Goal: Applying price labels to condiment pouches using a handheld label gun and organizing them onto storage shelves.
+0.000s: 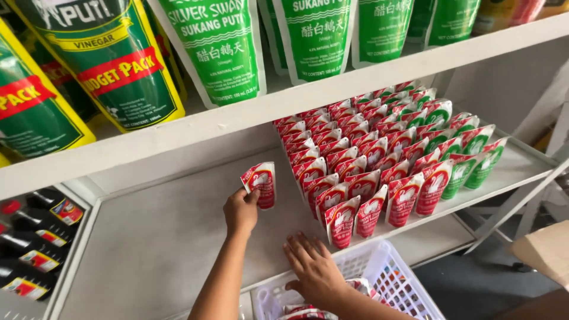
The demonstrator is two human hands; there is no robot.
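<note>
Left hand (240, 211) clenched on a small red-and-white sachet (260, 184), held upright just above the white shelf (160, 237), at 9 o'clock from the standing block of sachets. Thumb and fingers pinch its lower left corner; the sachet looks like glossy flexible film, flat pouch shape, red lower half, white top with a bird picture.

Right hand (314, 269) at 6 o'clock, palm down, fingers spread, released, resting on red-and-white packets inside a white plastic basket (394, 278) with lattice walls, below the shelf's front edge.

Red sachet rows (349, 160) stand upright in slanted files running toward 1 o'clock; green sachet rows (462, 142) of the same shape sit just beside them at 3 o'clock, near the shelf's right edge.

Upper shelf, 12 o'clock: large green stand-up pouches (219, 47) with white lettering; at 10 o'clock green pouches with yellow borders and red bands (112, 65). At 8 o'clock, dark bottles (41, 237) with red-yellow labels lie in the next bay.

Open room: bare matte shelf from the held sachet leftward to the divider. Cardboard corner (545, 249) at 4 o'clock.
</note>
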